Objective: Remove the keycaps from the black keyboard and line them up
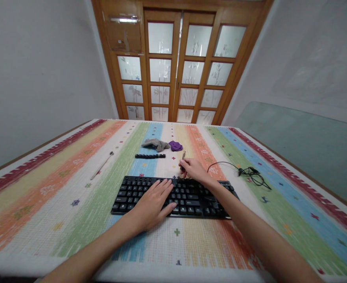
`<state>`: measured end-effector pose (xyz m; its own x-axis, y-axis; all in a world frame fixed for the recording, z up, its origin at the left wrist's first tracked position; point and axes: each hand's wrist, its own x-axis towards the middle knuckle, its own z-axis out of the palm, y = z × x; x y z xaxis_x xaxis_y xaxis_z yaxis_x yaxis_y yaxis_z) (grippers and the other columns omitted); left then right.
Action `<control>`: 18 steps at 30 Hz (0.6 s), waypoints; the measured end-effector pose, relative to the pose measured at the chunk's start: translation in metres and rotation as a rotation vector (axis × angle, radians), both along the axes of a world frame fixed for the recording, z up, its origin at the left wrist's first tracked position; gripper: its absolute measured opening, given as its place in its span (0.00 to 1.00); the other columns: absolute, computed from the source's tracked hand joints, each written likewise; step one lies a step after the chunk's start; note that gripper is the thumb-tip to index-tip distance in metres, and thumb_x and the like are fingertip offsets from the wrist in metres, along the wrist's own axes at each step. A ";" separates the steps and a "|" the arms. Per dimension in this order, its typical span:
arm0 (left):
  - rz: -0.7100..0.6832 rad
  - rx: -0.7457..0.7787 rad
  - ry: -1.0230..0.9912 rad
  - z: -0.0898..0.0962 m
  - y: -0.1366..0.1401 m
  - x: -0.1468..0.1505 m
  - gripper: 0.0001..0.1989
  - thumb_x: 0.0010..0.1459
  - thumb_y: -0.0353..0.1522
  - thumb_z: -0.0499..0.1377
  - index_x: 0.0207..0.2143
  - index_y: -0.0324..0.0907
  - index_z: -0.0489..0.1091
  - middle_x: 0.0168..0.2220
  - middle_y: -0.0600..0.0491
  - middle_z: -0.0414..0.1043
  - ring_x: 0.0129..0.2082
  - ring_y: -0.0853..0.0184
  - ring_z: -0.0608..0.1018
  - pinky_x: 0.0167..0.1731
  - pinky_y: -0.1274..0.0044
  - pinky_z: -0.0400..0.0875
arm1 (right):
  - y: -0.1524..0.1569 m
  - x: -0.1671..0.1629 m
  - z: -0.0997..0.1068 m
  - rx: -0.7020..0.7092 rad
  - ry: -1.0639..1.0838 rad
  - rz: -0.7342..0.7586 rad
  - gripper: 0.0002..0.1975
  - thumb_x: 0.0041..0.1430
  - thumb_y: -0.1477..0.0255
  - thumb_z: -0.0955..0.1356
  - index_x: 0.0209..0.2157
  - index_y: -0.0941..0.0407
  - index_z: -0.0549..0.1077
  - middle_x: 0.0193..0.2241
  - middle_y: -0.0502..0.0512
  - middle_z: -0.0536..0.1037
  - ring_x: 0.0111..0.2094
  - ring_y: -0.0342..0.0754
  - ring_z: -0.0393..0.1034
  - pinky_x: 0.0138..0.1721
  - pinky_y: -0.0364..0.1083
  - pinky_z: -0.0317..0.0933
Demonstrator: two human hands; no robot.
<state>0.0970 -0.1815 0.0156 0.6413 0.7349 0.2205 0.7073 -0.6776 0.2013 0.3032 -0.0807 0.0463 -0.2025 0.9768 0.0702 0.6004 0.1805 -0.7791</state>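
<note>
Two bare hands are observed at work over a black keyboard, which lies on the cloth-covered counter.

Left grip: released. The palm is down, with fingers spread and thumb extended across the keys, and nothing is held. The keyboard is directly beneath it, with keys visible to either side of the hand.

Right grip: grasping a slim pen-like tool between thumb and fingers, the tool close to upright, its top projecting above the fingers. This grip is over the keyboard's far edge, ahead and to the right of the left grip; whether the tool's lower end touches the keyboard cannot be determined.

Ahead of the left grip, past the keyboard, is a row of black keycaps. Beyond the row lies a crumpled grey cloth; just beside it, ahead of the right grip, is a bunched purple cloth. To the right of the right grip, a black cable lies loosely bundled. Well left of the left grip, a thin stick with a dark head lies diagonally.
</note>
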 end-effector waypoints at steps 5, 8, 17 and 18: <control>0.000 -0.069 -0.062 0.005 0.004 -0.003 0.25 0.68 0.42 0.49 0.62 0.38 0.60 0.65 0.43 0.60 0.65 0.57 0.62 0.65 0.62 0.55 | -0.009 0.009 0.004 -0.033 0.074 0.049 0.13 0.67 0.69 0.60 0.29 0.57 0.68 0.22 0.52 0.76 0.17 0.41 0.69 0.19 0.38 0.60; 0.022 -0.108 -0.164 0.013 0.011 -0.005 0.22 0.67 0.41 0.51 0.59 0.39 0.62 0.61 0.43 0.66 0.61 0.58 0.68 0.61 0.63 0.61 | -0.017 0.018 0.006 -0.013 0.112 0.075 0.13 0.66 0.66 0.60 0.31 0.58 0.68 0.26 0.53 0.77 0.19 0.40 0.70 0.20 0.38 0.61; 0.008 -0.194 -0.347 0.039 0.046 0.012 0.20 0.62 0.39 0.58 0.54 0.41 0.65 0.55 0.43 0.71 0.55 0.56 0.74 0.55 0.63 0.68 | -0.039 0.033 0.001 0.089 0.333 0.221 0.17 0.66 0.58 0.61 0.41 0.58 0.68 0.31 0.53 0.75 0.19 0.40 0.69 0.18 0.39 0.61; -0.002 -0.216 -0.363 0.040 0.049 0.016 0.21 0.61 0.39 0.60 0.53 0.40 0.66 0.54 0.43 0.72 0.53 0.56 0.75 0.54 0.63 0.69 | -0.041 0.033 0.002 0.098 0.352 0.218 0.17 0.66 0.58 0.61 0.41 0.58 0.68 0.31 0.53 0.74 0.19 0.40 0.69 0.18 0.39 0.61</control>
<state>0.1128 -0.1327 0.0551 0.5521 0.7877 0.2732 0.5630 -0.5940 0.5746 0.3365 -0.1221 0.0481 -0.3508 0.8990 0.2622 0.2405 0.3571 -0.9025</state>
